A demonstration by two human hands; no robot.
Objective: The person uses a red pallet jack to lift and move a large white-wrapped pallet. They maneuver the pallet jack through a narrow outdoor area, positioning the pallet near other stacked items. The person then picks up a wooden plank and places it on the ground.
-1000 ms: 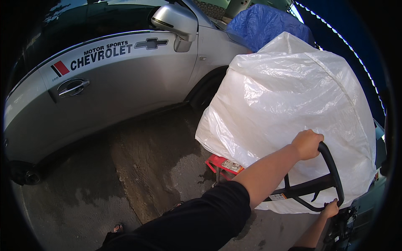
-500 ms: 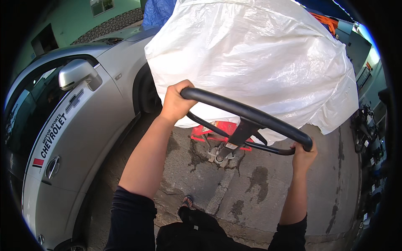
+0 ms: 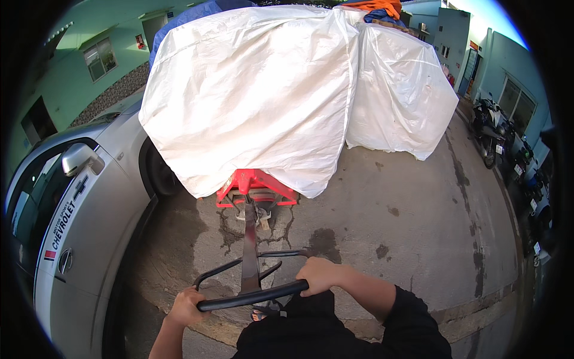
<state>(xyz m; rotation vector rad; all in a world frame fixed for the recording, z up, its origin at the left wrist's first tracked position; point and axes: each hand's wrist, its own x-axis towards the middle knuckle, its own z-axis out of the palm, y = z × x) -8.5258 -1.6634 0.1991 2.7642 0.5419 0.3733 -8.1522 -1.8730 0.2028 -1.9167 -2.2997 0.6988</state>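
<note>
Both my hands grip the black loop handle (image 3: pixel 257 297) of a pallet jack, low and close to my body. My left hand (image 3: pixel 186 306) wraps its left end, and my right hand (image 3: pixel 321 275) closes around the right end. From the handle a dark shaft (image 3: pixel 250 251) runs forward to the red pallet jack body (image 3: pixel 258 185). A white plastic sheet (image 3: pixel 251 90) drapes over a bulky load above that body, hiding the load and the forks. One of my sandalled feet (image 3: pixel 257 314) shows just behind the bar.
A silver car (image 3: pixel 101 227) stands close on the left. Right of the load is a second white-covered stack (image 3: pixel 400 90), with orange cloth (image 3: pixel 382 7) on top. Several motorbikes (image 3: pixel 490 131) line the right wall. The concrete ground (image 3: pixel 388 221) has cracks and dark stains.
The handle has swung down from a raised, slanted position toward my body, both hands still on it. My view has tilted up, bringing the second covered stack and more motorbikes into sight.
</note>
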